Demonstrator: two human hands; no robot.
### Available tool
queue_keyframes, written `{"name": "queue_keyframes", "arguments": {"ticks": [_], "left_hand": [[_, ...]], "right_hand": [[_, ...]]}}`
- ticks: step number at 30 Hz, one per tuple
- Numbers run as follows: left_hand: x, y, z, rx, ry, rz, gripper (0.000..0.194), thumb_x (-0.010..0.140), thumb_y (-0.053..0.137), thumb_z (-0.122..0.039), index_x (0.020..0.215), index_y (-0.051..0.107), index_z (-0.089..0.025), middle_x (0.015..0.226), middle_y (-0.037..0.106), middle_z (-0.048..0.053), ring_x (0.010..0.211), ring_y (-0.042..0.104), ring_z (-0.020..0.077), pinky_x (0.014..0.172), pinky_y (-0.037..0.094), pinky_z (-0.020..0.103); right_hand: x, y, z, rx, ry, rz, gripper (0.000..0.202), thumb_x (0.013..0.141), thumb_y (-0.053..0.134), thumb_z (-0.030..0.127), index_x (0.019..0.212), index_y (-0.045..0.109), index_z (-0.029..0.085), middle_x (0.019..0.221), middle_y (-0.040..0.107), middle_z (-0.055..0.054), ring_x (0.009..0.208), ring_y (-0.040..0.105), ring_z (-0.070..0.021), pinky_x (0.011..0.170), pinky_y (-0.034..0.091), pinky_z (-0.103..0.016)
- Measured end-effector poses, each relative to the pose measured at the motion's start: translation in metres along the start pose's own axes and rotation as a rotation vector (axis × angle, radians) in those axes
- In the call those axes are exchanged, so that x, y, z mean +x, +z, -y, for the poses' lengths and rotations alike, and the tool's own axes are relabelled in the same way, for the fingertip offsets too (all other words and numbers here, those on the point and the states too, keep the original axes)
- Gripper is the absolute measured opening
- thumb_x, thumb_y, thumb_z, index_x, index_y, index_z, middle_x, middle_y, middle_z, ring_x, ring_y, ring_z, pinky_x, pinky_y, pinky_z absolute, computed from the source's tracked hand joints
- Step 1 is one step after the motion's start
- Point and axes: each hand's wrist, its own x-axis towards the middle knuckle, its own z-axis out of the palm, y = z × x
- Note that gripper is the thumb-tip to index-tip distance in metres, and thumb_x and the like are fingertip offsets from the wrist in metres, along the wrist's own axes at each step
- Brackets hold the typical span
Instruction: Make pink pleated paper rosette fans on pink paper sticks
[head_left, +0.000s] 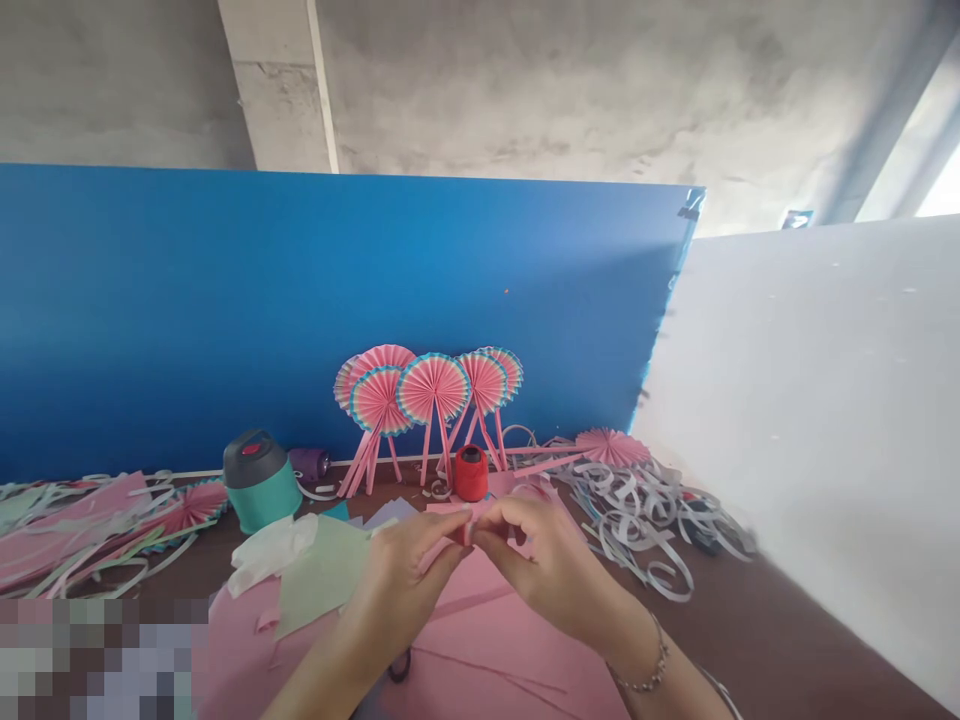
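Note:
My left hand (405, 570) and my right hand (551, 560) meet at the fingertips over the pink paper sheets (480, 640). Both are closed in a pinch around a small red-and-white piece (466, 533), mostly covered by the fingers, so its kind is unclear. Just beyond the fingertips a spool of red thread (471, 475) stands upright. A pale green sheet (322, 575) lies beside my left hand, with crumpled white material (274, 550) at its upper left. Below my left wrist a dark ring-shaped handle (400, 667) shows partly.
Several round pleated paper fans (433, 390) on pink sticks lean against the blue partition (225, 300). A teal, dark-topped container (259, 485) and a purple cylinder (309, 463) stand left. Curled white paper strips (637, 510) are heaped right, near the white wall (840, 420).

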Motion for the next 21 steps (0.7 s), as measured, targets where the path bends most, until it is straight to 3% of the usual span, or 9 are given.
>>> {"name": "queue_keyframes", "arguments": {"ticks": [9,15,21], "left_hand": [[-0.001,-0.002,-0.005,0.021,0.042,0.073,0.019,0.083,0.057,-0.028,0.095,0.072,-0.031,0.077,0.071,0.001,0.07,0.064,0.0181,0.064,0.045,0.024],[-0.002,-0.002,-0.007,0.037,-0.009,0.114,0.019,0.086,0.052,-0.026,0.096,0.069,-0.027,0.083,0.07,-0.001,0.077,0.063,0.0164,0.07,0.046,0.024],[-0.002,-0.002,-0.008,0.075,0.012,0.108,0.016,0.086,0.054,-0.024,0.096,0.067,-0.027,0.084,0.069,-0.003,0.078,0.063,0.0131,0.071,0.046,0.021]], "right_hand": [[-0.004,-0.007,0.004,0.064,0.078,0.1,0.019,0.088,0.048,0.022,0.078,0.064,0.019,0.073,0.067,0.001,0.065,0.055,-0.0113,0.059,0.039,-0.023],[-0.002,-0.007,-0.001,0.102,0.148,0.142,0.019,0.086,0.05,0.027,0.076,0.062,0.017,0.069,0.063,0.0,0.06,0.048,-0.0101,0.052,0.034,-0.022],[0.003,-0.005,-0.008,0.197,0.171,0.16,0.016,0.083,0.054,0.026,0.072,0.061,0.017,0.067,0.061,0.001,0.061,0.047,-0.0094,0.055,0.037,-0.021]]}}
